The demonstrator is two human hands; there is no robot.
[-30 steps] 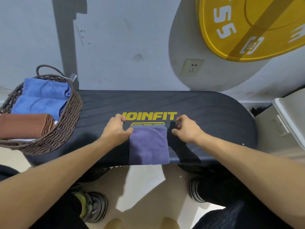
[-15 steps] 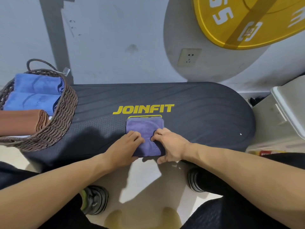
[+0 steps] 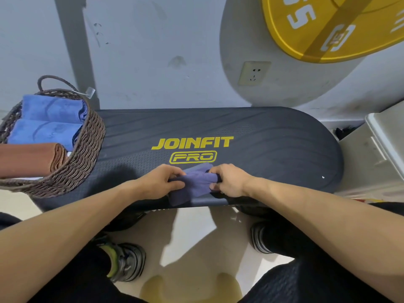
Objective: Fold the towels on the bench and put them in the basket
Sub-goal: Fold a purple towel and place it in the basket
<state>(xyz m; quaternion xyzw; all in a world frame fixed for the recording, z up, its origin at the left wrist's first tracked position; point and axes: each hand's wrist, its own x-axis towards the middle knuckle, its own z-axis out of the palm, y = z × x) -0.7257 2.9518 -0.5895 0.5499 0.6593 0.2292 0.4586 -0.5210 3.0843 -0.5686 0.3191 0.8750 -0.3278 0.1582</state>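
A folded purple towel (image 3: 197, 182) is being gripped from both sides: its left edge is being pinched by the curled fingers of the left hand (image 3: 160, 182), and its right edge is being clasped by the curled fingers and thumb of the right hand (image 3: 229, 180). The cloth, soft and finely napped, is being bunched into a thick, rumpled pad between the two hands, with one corner draped toward the near edge of the bench (image 3: 273, 145). The towel is being held near that edge, at 6 o'clock from the yellow "JOINFIT PRO" lettering (image 3: 192, 149). The bench is being seen as a long, dark, round-ended slab with a dotted, matte rubbery top and faint curved grooves. At 9 o'clock from the hands, a round basket (image 3: 87, 154) of brown woven rope is being carried on the bench's left end; two folded blue towels (image 3: 52, 119) and a folded brown towel (image 3: 30, 160) are being held inside it, lying side by side. At 1 o'clock, a yellow weight plate (image 3: 328, 25) is being shown against the grey wall, above a pale socket (image 3: 253, 73).
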